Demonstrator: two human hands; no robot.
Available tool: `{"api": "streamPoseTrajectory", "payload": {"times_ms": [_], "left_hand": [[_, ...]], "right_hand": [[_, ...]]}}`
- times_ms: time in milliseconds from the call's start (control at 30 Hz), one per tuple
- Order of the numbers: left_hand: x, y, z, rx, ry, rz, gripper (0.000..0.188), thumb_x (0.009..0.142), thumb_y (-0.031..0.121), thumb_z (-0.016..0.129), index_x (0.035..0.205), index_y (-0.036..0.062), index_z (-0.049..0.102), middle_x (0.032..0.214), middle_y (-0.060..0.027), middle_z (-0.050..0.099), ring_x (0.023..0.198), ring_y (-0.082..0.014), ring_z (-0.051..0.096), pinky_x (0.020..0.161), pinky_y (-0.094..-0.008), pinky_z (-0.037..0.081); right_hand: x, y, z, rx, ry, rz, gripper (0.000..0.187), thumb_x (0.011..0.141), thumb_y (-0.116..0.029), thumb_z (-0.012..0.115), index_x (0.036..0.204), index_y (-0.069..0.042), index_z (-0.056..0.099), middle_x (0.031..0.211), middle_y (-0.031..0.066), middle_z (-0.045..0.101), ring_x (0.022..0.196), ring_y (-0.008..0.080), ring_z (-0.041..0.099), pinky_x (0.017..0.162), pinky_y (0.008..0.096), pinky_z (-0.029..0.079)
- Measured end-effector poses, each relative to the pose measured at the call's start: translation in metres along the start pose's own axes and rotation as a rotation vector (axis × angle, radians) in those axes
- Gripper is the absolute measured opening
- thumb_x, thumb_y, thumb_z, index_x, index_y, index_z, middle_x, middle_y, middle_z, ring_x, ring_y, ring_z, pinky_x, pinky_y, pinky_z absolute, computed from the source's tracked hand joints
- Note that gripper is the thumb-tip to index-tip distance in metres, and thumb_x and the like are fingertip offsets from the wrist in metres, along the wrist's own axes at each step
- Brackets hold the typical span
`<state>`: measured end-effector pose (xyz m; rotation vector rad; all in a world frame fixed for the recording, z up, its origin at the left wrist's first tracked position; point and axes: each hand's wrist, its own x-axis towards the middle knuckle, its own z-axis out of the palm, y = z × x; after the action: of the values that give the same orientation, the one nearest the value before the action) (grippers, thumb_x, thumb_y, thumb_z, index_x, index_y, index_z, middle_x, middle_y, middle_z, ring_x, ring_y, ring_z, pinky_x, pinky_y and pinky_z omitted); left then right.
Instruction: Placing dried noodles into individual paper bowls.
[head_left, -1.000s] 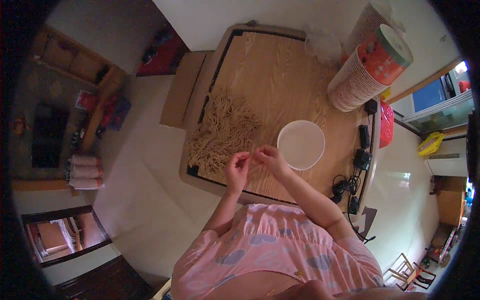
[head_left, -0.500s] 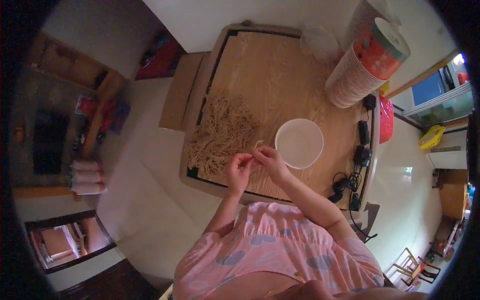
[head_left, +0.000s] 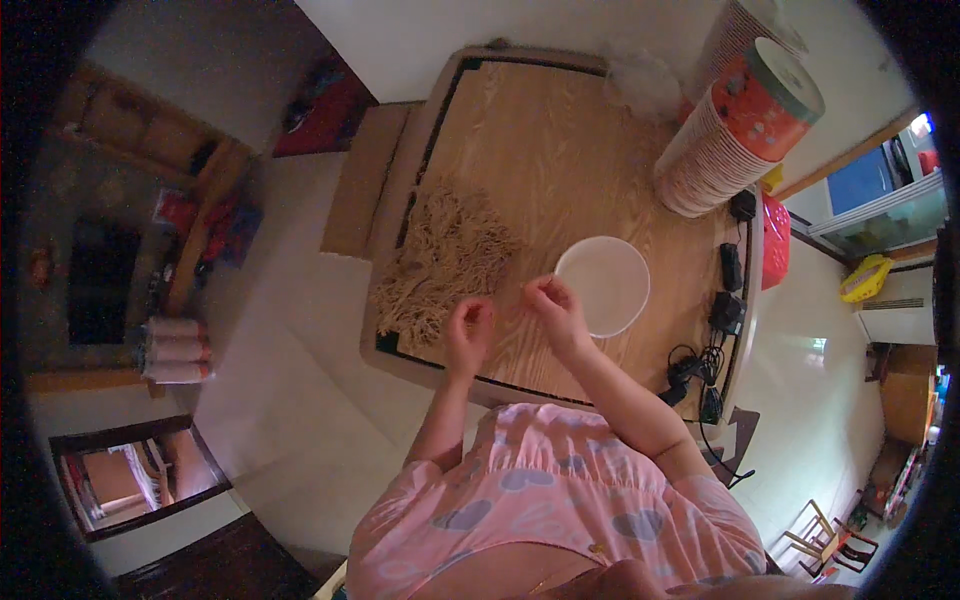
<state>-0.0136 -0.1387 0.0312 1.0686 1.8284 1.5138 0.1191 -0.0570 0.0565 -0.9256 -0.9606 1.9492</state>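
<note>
A loose heap of beige string-like strands (head_left: 440, 255) lies on the left side of the wood-grained table (head_left: 545, 130). At its near right edge is my left hand (head_left: 468, 335), its fingers curled in; anything between them is too small to make out. My right hand (head_left: 555, 312) is at the left rim of a round white tub (head_left: 602, 285), with thumb and fingers pinched together. Whatever that pinch may hold is hidden. The two hands are apart. The tub stands with its mouth up, and its pale inside shows.
Tall stacks of red-and-white paper tubs (head_left: 725, 135) stand at the far right, beside a clear plastic bag (head_left: 640, 82). Black adapters and cables (head_left: 705, 365) line the table's right edge. A red plastic container (head_left: 774, 240) sits just beyond. Cardboard (head_left: 365, 180) adjoins the left edge.
My hands, together half a second ago with a small pale strand at the fingers, have parted. The right has moved right and slightly up to the tub's rim; the left has shifted slightly left.
</note>
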Motion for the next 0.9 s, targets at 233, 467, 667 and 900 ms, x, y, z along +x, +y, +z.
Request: {"api": "streamPoseTrajectory", "payload": {"times_ms": [233,467,667,900], "left_hand": [[0.062,-0.057,-0.031,0.546,0.250,0.099,0.012,0.087,0.019,0.051,0.093,0.0090,0.052,0.075,-0.0089,0.056,0.064,-0.0185,0.054,0.057,-0.0298,0.043],[0.079,-0.100,-0.049,0.658,0.199,0.104,0.012,0.085,0.016,0.053,0.092,0.0071,0.051,0.072,-0.0087,0.055,0.062,-0.0221,0.053,0.056,-0.0340,0.043],[0.052,0.002,-0.010,0.420,0.141,0.345,0.009,0.083,0.014,0.054,0.087,0.0056,0.056,0.075,-0.0059,0.058,0.070,-0.0205,0.056,0.061,-0.0306,0.045],[-0.022,0.084,0.039,-0.564,-0.375,-0.517,0.012,0.083,0.014,0.056,0.081,0.0036,0.063,0.078,-0.0024,0.061,0.067,-0.0076,0.052,0.059,-0.0207,0.041]], "right_hand": [[0.000,-0.041,0.001,0.058,0.103,-0.126,0.006,0.085,-0.010,0.051,0.086,-0.005,0.050,0.081,0.0041,0.055,0.075,0.0121,0.053,0.075,0.0261,0.044],[-0.058,-0.155,-0.001,0.420,-0.030,-0.306,0.005,0.083,-0.007,0.049,0.082,-0.008,0.044,0.068,-0.0002,0.045,0.059,0.0074,0.044,0.049,0.0224,0.036],[-0.079,-0.153,-0.019,-0.225,-0.101,-0.098,0.006,0.081,-0.007,0.053,0.086,-0.007,0.049,0.062,-0.0040,0.045,0.051,0.0048,0.041,0.043,0.0198,0.031],[-0.070,-0.086,-0.004,-0.817,-0.061,-0.196,0.011,0.078,-0.011,0.059,0.083,-0.003,0.054,0.059,0.0065,0.050,0.051,0.0139,0.046,0.049,0.0284,0.040]]}}
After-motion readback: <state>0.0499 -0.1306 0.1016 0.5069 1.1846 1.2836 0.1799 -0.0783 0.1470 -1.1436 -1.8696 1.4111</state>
